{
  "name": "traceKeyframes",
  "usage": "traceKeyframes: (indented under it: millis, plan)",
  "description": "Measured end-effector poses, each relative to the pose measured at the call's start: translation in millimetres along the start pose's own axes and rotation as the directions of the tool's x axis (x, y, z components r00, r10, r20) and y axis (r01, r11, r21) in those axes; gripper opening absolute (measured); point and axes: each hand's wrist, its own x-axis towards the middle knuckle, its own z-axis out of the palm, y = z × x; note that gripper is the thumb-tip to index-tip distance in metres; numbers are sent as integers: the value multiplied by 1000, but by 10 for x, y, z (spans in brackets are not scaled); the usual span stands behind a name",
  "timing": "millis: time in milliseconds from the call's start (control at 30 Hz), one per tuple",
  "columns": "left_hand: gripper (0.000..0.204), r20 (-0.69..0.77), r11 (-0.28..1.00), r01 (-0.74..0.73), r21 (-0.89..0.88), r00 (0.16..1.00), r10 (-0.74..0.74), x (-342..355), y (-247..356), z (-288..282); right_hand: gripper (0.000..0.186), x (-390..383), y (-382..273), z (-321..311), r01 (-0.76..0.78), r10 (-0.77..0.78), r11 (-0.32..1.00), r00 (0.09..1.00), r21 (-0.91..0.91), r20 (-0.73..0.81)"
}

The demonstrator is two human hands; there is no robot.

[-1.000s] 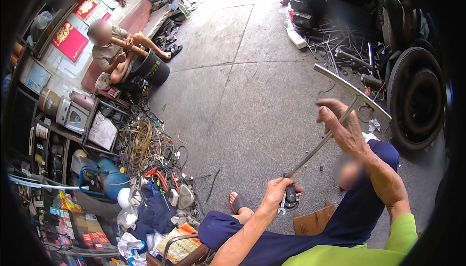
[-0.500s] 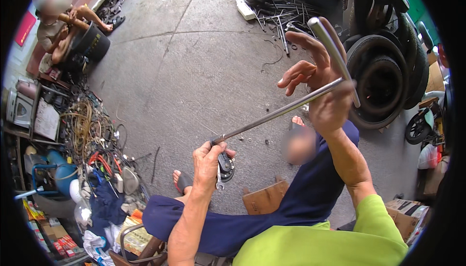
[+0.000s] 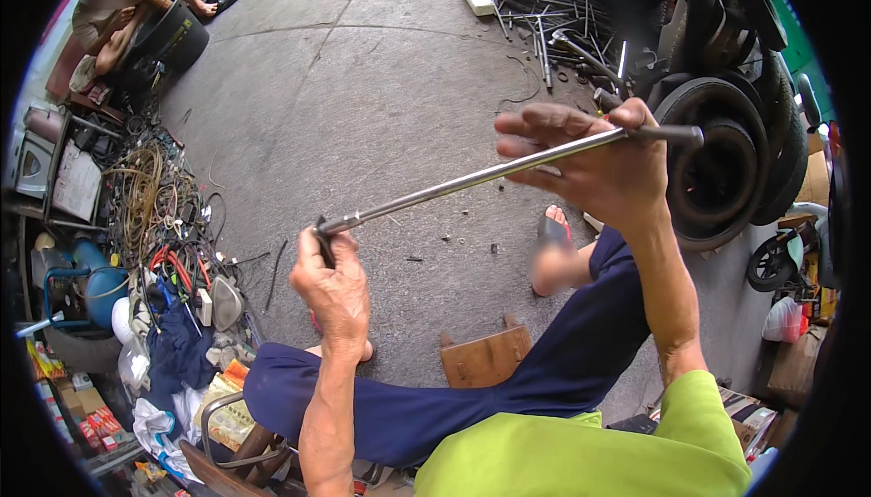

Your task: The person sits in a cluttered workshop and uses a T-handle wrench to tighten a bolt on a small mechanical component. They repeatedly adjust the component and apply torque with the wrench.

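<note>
While the person's left hand (image 3: 334, 284) is gripping a small black part (image 3: 323, 245) at the near end of a long silver metal T-shaped wrench (image 3: 490, 173), the right hand (image 3: 590, 170) is open, with its fingers spread beside the shaft near the crossbar, and one cannot tell whether the palm touches the metal. The wrench is in the air, slanting above the grey concrete floor (image 3: 390, 116). Below it, a flat brown wooden piece (image 3: 485, 358) lies near the dark blue trousers (image 3: 408, 420), and a round black wheel (image 3: 730, 179) stands beyond the right hand.
</note>
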Motion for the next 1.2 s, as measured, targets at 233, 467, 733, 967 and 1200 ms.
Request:
traceKeyframes:
  millis: [233, 467, 733, 967, 1200]
  plan:
    - [12, -229, 996, -80, -26, 971, 72, 244, 109, -413, 58, -220, 207, -165, -387, 371, 922, 902, -31, -219]
    - [14, -110, 866, -351, 357, 905, 412, 303, 243, -539, 38, -215, 151, -277, -481, 268, 834, 782, -270, -563]
    - [13, 11, 830, -256, 495, 957, 289, 259, 275, -515, 33, -147, 147, -262, -460, 281, 870, 759, -177, -588]
    - [13, 9, 890, -75, 450, 997, 80, 250, 295, -533, 24, -87, 106, -298, -318, 189, 937, 813, -147, -551]
    - [12, 62, 899, 10, 438, 997, -41, 197, 312, -556, 20, -90, 132, -362, -235, 134, 957, 878, -169, -459]
